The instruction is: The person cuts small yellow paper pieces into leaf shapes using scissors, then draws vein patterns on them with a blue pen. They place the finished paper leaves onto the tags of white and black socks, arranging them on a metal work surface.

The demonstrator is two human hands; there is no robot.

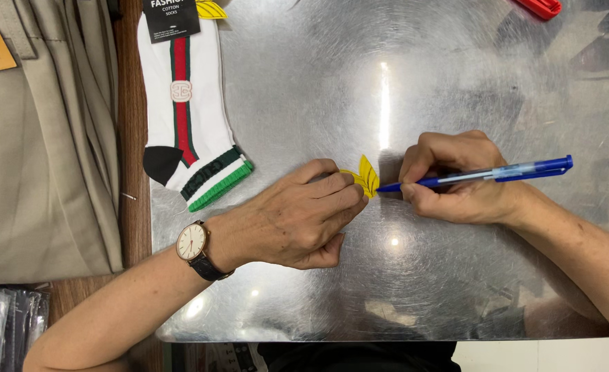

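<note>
Pinched under the left hand's (297, 220) fingertips (349, 189), a small yellow tag (367, 176) lies flat on the metal table (414, 289), near its middle. Only the tag's ribbed, leaf-like end shows past the fingers. The right hand (456, 179) is closed around a blue pen (483, 175), thumb and forefinger gripping low on the barrel; the pen lies nearly level, its tip touching or just beside the tag's edge at 3 o'clock, its cap end pointing off toward 3 o'clock. The two hands sit close, the tag between them.

A watch (193, 242) with a pale dial and dark strap rides the left wrist, at 8 o'clock from the tag. At 10 o'clock, well apart, lies a white sock (201, 124) with a red and green stripe, a black heel patch and a dark paper label at its top. Another yellow tag (211, 9) peeks out beside that label. Beige cloth (43, 151) is folded at 9 o'clock, off the table's edge. A red object (540, 7) lies at 1 o'clock by the far edge, mostly cut off.
</note>
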